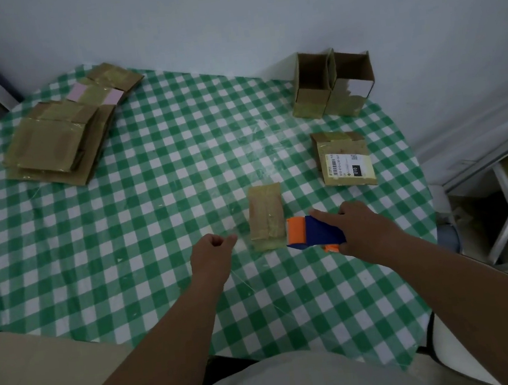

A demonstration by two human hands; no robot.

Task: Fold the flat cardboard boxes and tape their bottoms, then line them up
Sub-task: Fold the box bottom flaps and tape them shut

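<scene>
The small box (266,214) is lying between both hands, long axis running away from the person. The right hand (359,227) is gripping the tape dispenser (314,233) just beside it; the left hand (212,254), fingers curled, is pinching something unclear.

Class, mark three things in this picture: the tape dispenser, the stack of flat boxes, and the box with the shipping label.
tape dispenser (320,232): head view, blue body.
stack of flat boxes (51,145): head view, top sheet.
box with the shipping label (346,167): head view, white label.

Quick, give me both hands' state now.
Left hand: fingers curled, seemingly pinching the clear tape's end.
Right hand: holding the tape dispenser.
</scene>
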